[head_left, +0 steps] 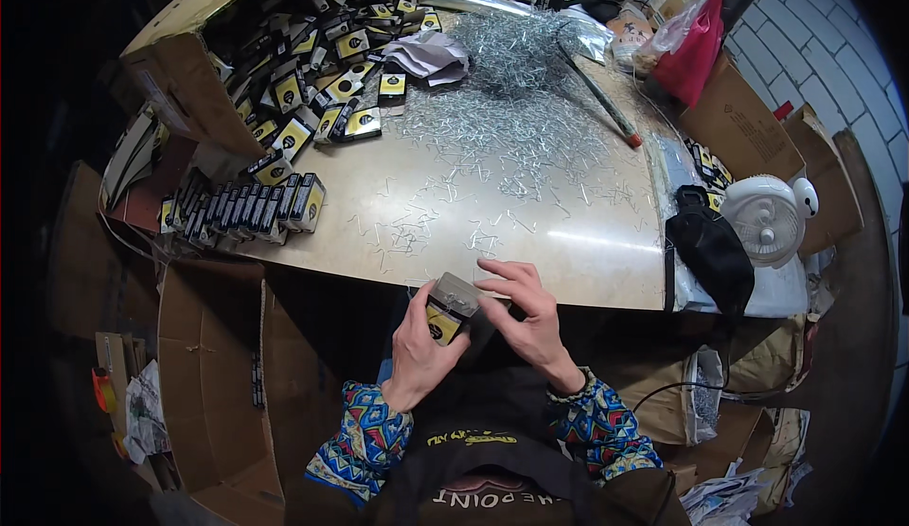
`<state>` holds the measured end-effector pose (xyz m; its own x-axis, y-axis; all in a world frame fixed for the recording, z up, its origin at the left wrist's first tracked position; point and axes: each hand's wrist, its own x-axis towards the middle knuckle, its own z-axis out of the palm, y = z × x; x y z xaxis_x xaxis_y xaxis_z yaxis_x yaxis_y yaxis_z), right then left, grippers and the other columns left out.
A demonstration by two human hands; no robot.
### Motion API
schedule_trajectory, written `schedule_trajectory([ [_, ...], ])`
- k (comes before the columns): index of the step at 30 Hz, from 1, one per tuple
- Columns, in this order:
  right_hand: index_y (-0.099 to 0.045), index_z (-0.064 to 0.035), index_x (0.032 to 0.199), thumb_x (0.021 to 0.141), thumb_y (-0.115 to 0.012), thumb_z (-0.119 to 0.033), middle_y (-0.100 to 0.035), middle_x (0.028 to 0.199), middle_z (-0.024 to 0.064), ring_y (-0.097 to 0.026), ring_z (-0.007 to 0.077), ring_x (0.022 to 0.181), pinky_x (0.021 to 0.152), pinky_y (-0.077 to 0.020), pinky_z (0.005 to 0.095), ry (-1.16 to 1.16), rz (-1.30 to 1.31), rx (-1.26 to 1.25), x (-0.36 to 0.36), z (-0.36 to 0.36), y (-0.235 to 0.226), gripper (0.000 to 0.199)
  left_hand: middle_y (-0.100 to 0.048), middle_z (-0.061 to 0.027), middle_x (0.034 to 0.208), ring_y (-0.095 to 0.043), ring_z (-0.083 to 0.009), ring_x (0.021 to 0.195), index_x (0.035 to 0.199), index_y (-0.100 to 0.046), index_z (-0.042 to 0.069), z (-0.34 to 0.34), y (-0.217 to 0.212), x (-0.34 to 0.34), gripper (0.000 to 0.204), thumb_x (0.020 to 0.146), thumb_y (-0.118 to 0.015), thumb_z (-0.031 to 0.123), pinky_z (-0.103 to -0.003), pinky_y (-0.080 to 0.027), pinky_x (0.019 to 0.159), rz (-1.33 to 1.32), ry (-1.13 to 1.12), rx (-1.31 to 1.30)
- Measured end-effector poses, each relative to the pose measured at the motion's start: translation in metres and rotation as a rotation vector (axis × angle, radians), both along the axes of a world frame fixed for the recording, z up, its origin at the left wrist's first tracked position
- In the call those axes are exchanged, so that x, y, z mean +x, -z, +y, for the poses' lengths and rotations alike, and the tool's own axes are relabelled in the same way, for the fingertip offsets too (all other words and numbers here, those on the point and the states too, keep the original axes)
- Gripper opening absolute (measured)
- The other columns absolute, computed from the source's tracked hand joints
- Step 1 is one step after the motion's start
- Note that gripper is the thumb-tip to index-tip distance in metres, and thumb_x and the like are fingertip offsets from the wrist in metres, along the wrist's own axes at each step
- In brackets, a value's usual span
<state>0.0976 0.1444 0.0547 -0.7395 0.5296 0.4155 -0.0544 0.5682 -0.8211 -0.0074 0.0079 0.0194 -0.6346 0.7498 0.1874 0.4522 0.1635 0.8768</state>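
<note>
Head view, and straight to the fingers: gripping a small black-and-yellow box [442, 324] in the left hand [423, 351], thumb and fingers wrapped about its sides, right by the near edge of the table. Holding it aslant, grey upper end [454, 289] pointing away from the body. Across to the right hand [528, 313], spreading curved fingers apart just beside that grey end; cannot make out touch or no touch. Behind both wrists, wearing bright patterned sleeves [365, 436]. Outward, onto the pale table [606, 275]: finding bent metal wires [407, 232] strewn beyond the box, thickening farther out into a tangled heap [511, 48], with a long rod [606, 105], red at the tip, beside it. Swinging left: meeting a row of similar boxes [275, 206] side by side near the table's edge, then loosely piled boxes [291, 135] in and before an open cardboard carton [175, 90], with crumpled paper [436, 57] near them. Swinging right: passing a black pouch [710, 247] just beside a white fan [765, 223], then a pink bag [691, 57] hanging farther back. Down low on the left, reaching an open cardboard box [210, 374] below table level.
</note>
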Motion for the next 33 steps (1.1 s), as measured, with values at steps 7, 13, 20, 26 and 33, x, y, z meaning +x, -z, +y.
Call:
schedule_trajectory([
  [7,-0.071,-0.0017,0.092,0.080,-0.073,-0.009,-0.065,0.116,0.0170,-0.056,0.0332,0.111,0.088,-0.0499,0.0391,0.043,0.028,0.019,-0.009,-0.011,0.011,0.014,-0.059,-0.0228,0.112,-0.062,-0.0411,0.099,0.137,-0.038,0.000,0.004,-0.001,0.006,0.081,0.069,-0.080,0.012,-0.043,-0.052,0.083,0.203,0.031,0.090],
  [13,-0.072,-0.0001,0.090,0.084,-0.070,-0.008,-0.070,0.106,0.0163,-0.064,0.0295,0.098,0.084,-0.0513,0.0361,0.056,-0.047,-0.087,-0.012,-0.009,0.008,0.010,-0.057,-0.0230,0.114,-0.061,-0.0412,0.102,0.137,-0.038,0.000,0.001,0.000,0.004,0.083,0.067,-0.080,0.011,-0.043,-0.052,0.085,0.149,0.026,0.062],
  [20,-0.072,-0.0007,0.095,0.087,-0.068,-0.009,-0.069,0.105,0.0168,-0.066,0.0277,0.096,0.081,-0.0532,0.0353,-0.033,-0.031,0.010,-0.013,-0.005,0.011,0.012,-0.057,-0.0238,0.116,-0.061,-0.0419,0.103,0.139,-0.034,-0.001,0.005,0.003,0.004,0.084,0.069,-0.080,0.012,-0.043,-0.052,0.086,0.260,0.073,0.074],
  [26,-0.069,-0.0001,0.108,0.086,-0.068,-0.004,-0.066,0.111,0.0213,-0.066,0.0302,0.099,0.084,-0.0536,0.0360,0.087,0.043,0.108,0.004,-0.010,0.008,0.022,-0.058,-0.0255,0.118,-0.062,-0.0434,0.102,0.140,-0.031,0.001,0.003,0.001,0.004,0.084,0.073,-0.080,0.014,-0.043,-0.054,0.085,0.075,0.031,0.083],
  [33,-0.067,-0.0003,0.117,0.083,-0.071,0.000,-0.068,0.113,0.0197,-0.069,0.0212,0.093,0.078,-0.0547,0.0286,0.136,-0.012,-0.272,0.005,-0.039,0.024,0.034,-0.060,-0.0209,0.107,-0.064,-0.0425,0.092,0.129,-0.040,0.003,0.006,0.007,0.008,0.068,0.075,-0.078,0.016,-0.046,-0.054,0.074,0.204,0.022,0.081],
])
